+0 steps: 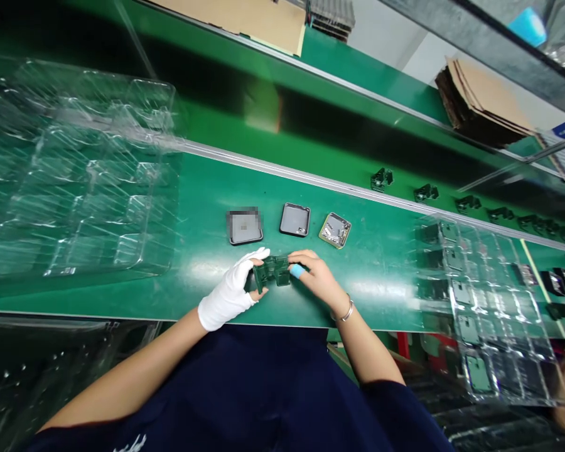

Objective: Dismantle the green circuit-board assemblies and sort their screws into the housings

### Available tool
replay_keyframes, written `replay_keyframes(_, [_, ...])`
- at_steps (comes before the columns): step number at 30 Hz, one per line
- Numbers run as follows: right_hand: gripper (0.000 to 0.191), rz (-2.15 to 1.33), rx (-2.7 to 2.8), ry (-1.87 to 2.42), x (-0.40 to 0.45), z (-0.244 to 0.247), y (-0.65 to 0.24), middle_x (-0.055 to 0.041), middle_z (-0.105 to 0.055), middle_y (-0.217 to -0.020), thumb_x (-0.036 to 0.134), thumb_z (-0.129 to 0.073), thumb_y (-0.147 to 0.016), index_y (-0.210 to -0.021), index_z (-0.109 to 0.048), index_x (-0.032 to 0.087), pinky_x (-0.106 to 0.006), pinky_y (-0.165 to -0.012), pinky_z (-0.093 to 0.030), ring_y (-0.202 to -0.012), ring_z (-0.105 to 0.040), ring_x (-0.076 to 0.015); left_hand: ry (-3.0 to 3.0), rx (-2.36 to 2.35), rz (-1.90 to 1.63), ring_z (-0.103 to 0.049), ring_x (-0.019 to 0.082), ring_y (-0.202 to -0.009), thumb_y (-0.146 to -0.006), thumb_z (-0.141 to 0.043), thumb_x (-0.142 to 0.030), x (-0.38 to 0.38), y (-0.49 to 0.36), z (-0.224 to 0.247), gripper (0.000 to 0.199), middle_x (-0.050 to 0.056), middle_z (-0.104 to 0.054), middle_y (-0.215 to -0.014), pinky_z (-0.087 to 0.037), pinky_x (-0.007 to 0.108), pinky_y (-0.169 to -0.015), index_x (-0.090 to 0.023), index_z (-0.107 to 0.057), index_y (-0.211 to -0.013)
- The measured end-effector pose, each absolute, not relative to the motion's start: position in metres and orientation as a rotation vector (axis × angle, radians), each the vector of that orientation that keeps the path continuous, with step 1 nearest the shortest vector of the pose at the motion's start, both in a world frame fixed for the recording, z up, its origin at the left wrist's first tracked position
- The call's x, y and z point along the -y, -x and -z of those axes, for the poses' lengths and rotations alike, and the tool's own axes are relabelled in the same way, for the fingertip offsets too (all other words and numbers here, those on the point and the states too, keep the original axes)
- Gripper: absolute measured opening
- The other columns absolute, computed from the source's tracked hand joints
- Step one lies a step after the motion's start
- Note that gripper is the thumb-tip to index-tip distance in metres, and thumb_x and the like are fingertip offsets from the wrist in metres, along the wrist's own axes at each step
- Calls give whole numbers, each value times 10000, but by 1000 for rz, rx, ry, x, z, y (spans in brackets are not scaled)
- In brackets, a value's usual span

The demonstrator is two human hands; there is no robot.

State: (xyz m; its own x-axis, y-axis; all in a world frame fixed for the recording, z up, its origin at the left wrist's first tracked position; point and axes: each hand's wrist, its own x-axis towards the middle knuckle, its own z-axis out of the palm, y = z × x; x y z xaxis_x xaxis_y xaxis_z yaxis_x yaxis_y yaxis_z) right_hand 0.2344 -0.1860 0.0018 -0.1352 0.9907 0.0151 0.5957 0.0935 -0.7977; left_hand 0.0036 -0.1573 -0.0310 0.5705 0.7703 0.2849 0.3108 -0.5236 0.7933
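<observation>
Tabletop: green and glossy (381, 289); I judge that a dropped piece could skid on it or go off the near edge.
Clear tray, left: wide and thin-walled (89, 150); a wandering left elbow could nudge it.
Clear tray, right: loaded with green pieces (518, 401); a bump could jostle them.
Hands: close together, left hand (228, 295) in a white glove, right hand (317, 279) mostly bare, both clamped on one part. Loose glove cloth could snag an edge.
Dark green part: between the fingertips, above the tabletop (277, 270); uneven pinching could twist it free.
Shallow dishes: three, just beyond the hands; a forward swing could spill the right-hand one (330, 243).
Blue finger cover: on the right hand (296, 270); it could slip and weaken my hold.
</observation>
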Motion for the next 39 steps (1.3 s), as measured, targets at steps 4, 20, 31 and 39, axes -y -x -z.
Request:
replay_keyframes(4, [102,-879,1692,1518,195,-11,-222,-47,-652,-957,277,-551,-882,-837,-598,198,-345,-920,-466,-904,-621,-156,-2137,-818,-789,-430,318,-1331,-788,-634,-416,155,-3,25,695,176,-417,-1449,-405,505,-1082,-207,-314,-1369])
replay_keyframes(20, [264,-229,1807,2341,128,-9,-312,-96,-662,-1022,70,-464,-828,-970,-658,179,-328,-858,-405,-987,-572,-226,-2544,-780,-652,-560,302,-1188,-855,-555,-394,143,-20,28,544,166,-557,-1307,-486,443,-992,-150,-430,-1324])
replay_keyframes(31, [212,-123,2163,1460,171,-20,-258,-62,-680,-929,182,-408,-911,-977,-609,190,-359,-929,-421,-896,-592,-189,-2088,-1031,-801,-637,170,-767,-914,-450,-386,146,-19,-20,277,42,-670,-843,-516,282,-718,-179,-621,-844])
replay_keyframes(39, [230,8,2165,1055,208,-15,-212,-71,-690,-973,129,-412,-918,-1056,-588,187,-376,-1003,-410,-909,-605,-164,-2101,-844,-648,-533,124,-584,-935,-401,-379,147,-33,-27,368,-22,-544,-611,-441,239,-581,-191,-510,-637])
